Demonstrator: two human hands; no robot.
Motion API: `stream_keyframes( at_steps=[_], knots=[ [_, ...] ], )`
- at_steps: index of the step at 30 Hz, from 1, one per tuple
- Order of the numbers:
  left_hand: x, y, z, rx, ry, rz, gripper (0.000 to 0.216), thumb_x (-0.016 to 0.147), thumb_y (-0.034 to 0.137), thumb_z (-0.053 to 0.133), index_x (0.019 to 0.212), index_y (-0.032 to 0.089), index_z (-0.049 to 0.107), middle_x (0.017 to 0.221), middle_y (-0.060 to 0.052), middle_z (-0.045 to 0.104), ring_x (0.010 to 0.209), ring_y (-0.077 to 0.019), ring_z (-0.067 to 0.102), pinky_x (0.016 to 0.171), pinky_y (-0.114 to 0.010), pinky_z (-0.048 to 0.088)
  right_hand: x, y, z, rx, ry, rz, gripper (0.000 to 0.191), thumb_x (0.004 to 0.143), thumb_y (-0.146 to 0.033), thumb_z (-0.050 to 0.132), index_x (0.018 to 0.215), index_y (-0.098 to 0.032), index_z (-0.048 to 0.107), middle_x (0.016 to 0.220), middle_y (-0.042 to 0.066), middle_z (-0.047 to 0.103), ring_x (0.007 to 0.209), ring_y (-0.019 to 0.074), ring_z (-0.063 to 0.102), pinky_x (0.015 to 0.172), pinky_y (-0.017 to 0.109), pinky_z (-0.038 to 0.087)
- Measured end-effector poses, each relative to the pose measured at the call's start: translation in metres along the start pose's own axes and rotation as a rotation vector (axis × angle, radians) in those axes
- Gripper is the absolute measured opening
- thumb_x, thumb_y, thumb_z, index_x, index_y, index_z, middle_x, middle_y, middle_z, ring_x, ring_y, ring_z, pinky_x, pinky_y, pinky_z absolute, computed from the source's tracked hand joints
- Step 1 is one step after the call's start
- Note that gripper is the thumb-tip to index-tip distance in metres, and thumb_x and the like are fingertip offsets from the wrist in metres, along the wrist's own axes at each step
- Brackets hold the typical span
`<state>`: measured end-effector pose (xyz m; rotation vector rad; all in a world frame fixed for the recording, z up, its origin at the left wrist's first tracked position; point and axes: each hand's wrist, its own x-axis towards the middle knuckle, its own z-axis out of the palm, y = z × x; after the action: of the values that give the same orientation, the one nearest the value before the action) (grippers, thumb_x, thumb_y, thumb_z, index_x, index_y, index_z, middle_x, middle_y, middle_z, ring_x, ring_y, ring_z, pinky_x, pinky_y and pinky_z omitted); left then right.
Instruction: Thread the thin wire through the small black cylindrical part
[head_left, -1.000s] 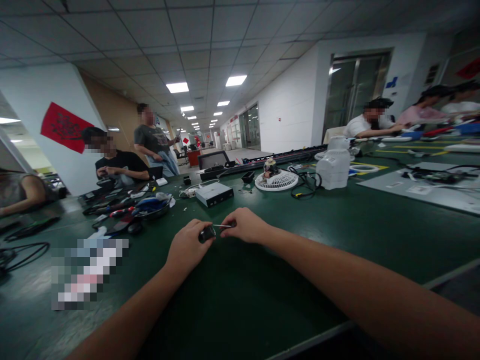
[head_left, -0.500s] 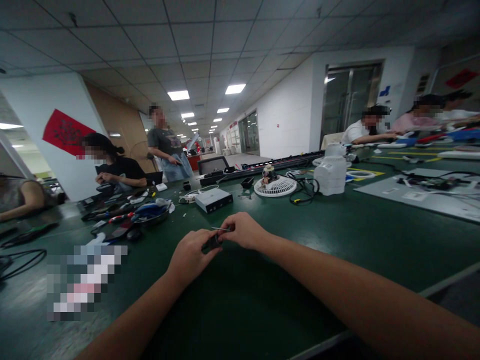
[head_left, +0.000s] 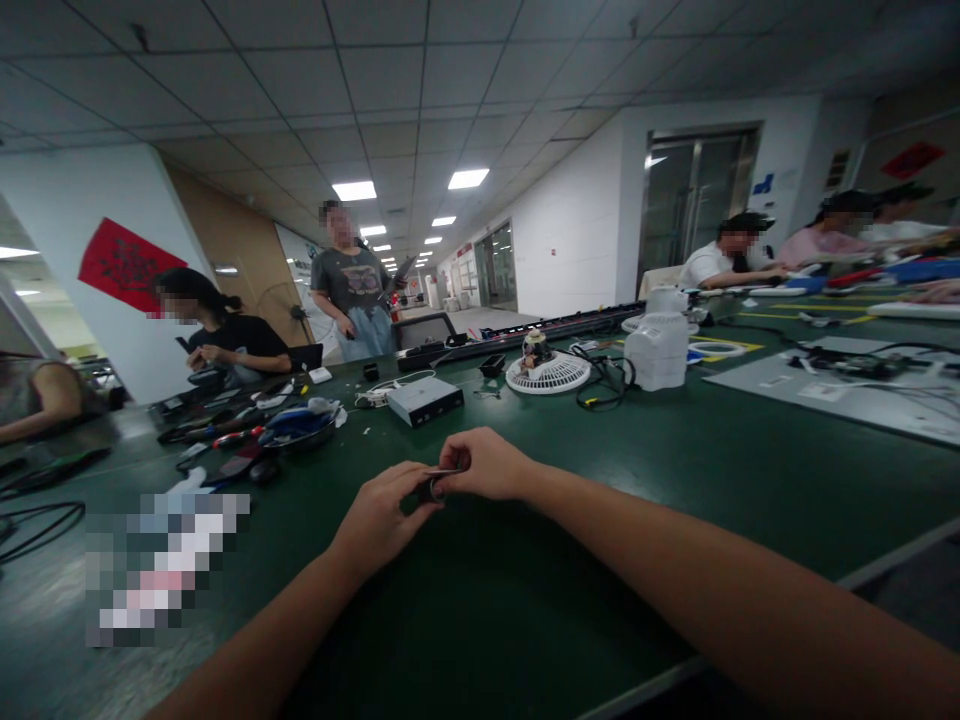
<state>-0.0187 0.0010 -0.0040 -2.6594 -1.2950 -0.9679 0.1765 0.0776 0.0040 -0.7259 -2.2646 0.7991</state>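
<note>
Above the green tabletop [head_left: 465,610], my left hand [head_left: 381,510] is closed on a small dark round part [head_left: 429,490], gripping it between thumb and fingers. Fingers cover most of this part, so its kind is unclear. My right hand [head_left: 486,464] pinches a thin, flat, pale strip [head_left: 444,471] that lies across the top of the dark part. The fingertips of both hands meet around these pieces. Beyond them sits a silver optical disc drive [head_left: 424,400], apart from both hands.
A white fan grille [head_left: 549,372] with a motor on it stands behind, beside a black cable [head_left: 609,385] and a white fan housing [head_left: 657,345]. Tools and a blue cloth [head_left: 300,425] lie left. A grey panel [head_left: 817,385] lies right. Several people sit around; one stands behind.
The thin strip in my right hand has tipped flatter and lower onto the dark part. My left hand stays nearly still. The standing person has turned and shifted slightly right.
</note>
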Motion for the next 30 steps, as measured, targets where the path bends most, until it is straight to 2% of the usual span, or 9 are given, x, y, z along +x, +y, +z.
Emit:
stream_keyframes(
  at_steps=[3, 5, 11, 15, 18, 22, 27, 30],
  knots=[
    [0.0, 0.0, -0.001, -0.027, 0.013, 0.008, 0.034, 0.08, 0.019, 0.069, 0.114, 0.023, 0.063, 0.112, -0.004, 0.067, 0.103, -0.0196, 0.063, 0.092, -0.034, 0.052, 0.004, 0.003, 0.004, 0.196, -0.074, 0.153, 0.029, 0.063, -0.03, 0.081, 0.083, -0.014, 0.067, 0.068, -0.002, 0.065, 0.056, 0.0092, 0.055, 0.053, 0.021, 0.04],
    [-0.001, -0.001, -0.001, -0.037, 0.004, 0.011, 0.034, 0.08, 0.019, 0.069, 0.113, 0.023, 0.064, 0.112, -0.004, 0.068, 0.103, -0.0199, 0.064, 0.092, -0.035, 0.052, 0.005, 0.003, 0.005, 0.213, -0.111, 0.198, 0.027, 0.063, -0.028, 0.081, 0.083, -0.014, 0.068, 0.067, -0.003, 0.065, 0.055, 0.0091, 0.054, 0.052, 0.021, 0.04],
    [-0.001, 0.001, -0.002, -0.042, 0.032, -0.078, 0.036, 0.077, 0.022, 0.073, 0.111, 0.023, 0.063, 0.106, -0.003, 0.069, 0.097, -0.0198, 0.065, 0.086, -0.034, 0.054, -0.002, -0.011, -0.004, -0.14, 0.016, -0.016, 0.018, 0.069, -0.029, 0.079, 0.081, -0.017, 0.074, 0.069, -0.001, 0.068, 0.064, 0.0111, 0.058, 0.057, 0.021, 0.037],
    [-0.001, 0.004, -0.002, -0.045, 0.031, -0.143, 0.037, 0.074, 0.025, 0.075, 0.109, 0.023, 0.062, 0.101, -0.002, 0.069, 0.091, -0.0202, 0.067, 0.08, -0.033, 0.056, -0.003, -0.014, -0.004, -0.23, 0.027, -0.097, 0.017, 0.069, -0.029, 0.078, 0.081, -0.018, 0.073, 0.07, -0.001, 0.068, 0.064, 0.0112, 0.058, 0.058, 0.021, 0.037],
    [-0.002, 0.005, -0.002, -0.041, 0.027, -0.148, 0.035, 0.073, 0.023, 0.075, 0.106, 0.023, 0.06, 0.098, -0.002, 0.069, 0.089, -0.0205, 0.067, 0.077, -0.033, 0.055, -0.001, -0.008, 0.0, -0.125, 0.005, 0.025, 0.022, 0.065, -0.033, 0.08, 0.078, -0.017, 0.071, 0.07, -0.001, 0.067, 0.063, 0.0113, 0.058, 0.055, 0.021, 0.037],
    [-0.001, 0.005, -0.001, -0.09, 0.037, -0.158, 0.032, 0.074, 0.023, 0.074, 0.102, 0.023, 0.058, 0.099, -0.002, 0.069, 0.094, -0.0197, 0.067, 0.082, -0.033, 0.054, 0.002, -0.003, 0.005, 0.032, -0.088, 0.223, 0.029, 0.066, -0.038, 0.078, 0.082, -0.016, 0.068, 0.07, -0.002, 0.065, 0.06, 0.0113, 0.058, 0.051, 0.021, 0.037],
    [0.003, 0.008, -0.002, -0.076, 0.053, -0.239, 0.029, 0.074, 0.024, 0.071, 0.098, 0.023, 0.055, 0.096, -0.002, 0.07, 0.091, -0.0213, 0.068, 0.077, -0.034, 0.054, 0.001, -0.012, 0.008, -0.086, -0.021, 0.19, 0.022, 0.072, -0.032, 0.073, 0.085, -0.016, 0.066, 0.077, 0.001, 0.067, 0.067, 0.0123, 0.059, 0.054, 0.021, 0.039],
    [0.005, 0.009, -0.001, -0.042, 0.064, -0.29, 0.028, 0.075, 0.027, 0.07, 0.097, 0.023, 0.053, 0.092, -0.001, 0.07, 0.087, -0.0214, 0.068, 0.073, -0.033, 0.053, 0.002, -0.012, 0.006, -0.088, -0.015, 0.204, 0.027, 0.075, -0.032, 0.07, 0.096, -0.016, 0.064, 0.083, 0.003, 0.069, 0.069, 0.0131, 0.06, 0.055, 0.021, 0.041]
  ],
)
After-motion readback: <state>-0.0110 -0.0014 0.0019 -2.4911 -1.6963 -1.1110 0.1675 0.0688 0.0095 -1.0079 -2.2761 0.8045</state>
